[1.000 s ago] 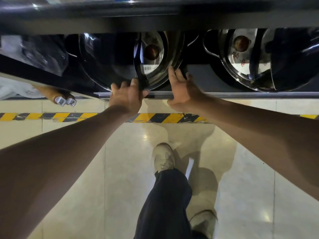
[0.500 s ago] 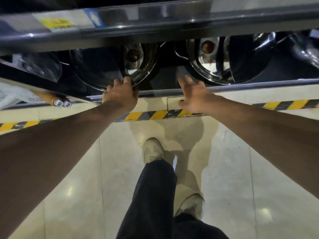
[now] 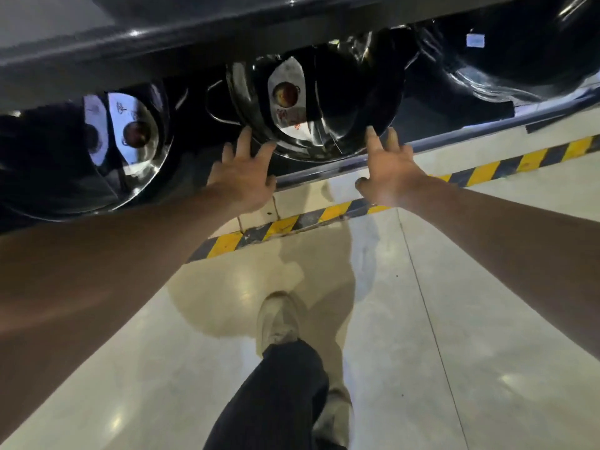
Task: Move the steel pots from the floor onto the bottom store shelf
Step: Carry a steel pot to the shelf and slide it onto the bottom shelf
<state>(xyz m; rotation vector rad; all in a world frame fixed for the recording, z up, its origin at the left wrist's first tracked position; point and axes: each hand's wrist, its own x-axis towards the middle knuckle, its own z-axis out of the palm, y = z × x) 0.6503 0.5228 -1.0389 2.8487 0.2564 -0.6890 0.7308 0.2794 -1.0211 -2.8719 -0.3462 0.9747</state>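
Note:
Two shiny steel pots stand on the dark bottom shelf (image 3: 454,133). The middle pot (image 3: 328,125) has a white label with a dark round knob. The left pot (image 3: 130,151) sits partly behind my left forearm. My left hand (image 3: 242,177) is at the middle pot's left side, fingers spread, fingertips touching its rim. At the same pot's right side, my right hand (image 3: 388,173) reaches with fingers apart, fingertips at the shelf edge close to the rim. Neither hand grips anything.
A higher shelf (image 3: 162,50) overhangs the pots. A plastic-wrapped dark item (image 3: 519,69) lies on the shelf to the right. Yellow-black hazard tape (image 3: 324,216) runs along the cream tile floor (image 3: 454,319). My leg and shoe (image 3: 279,323) stand below.
Both hands have shifted right, from the left pot to either side of the middle pot. The view has moved right and tilted.

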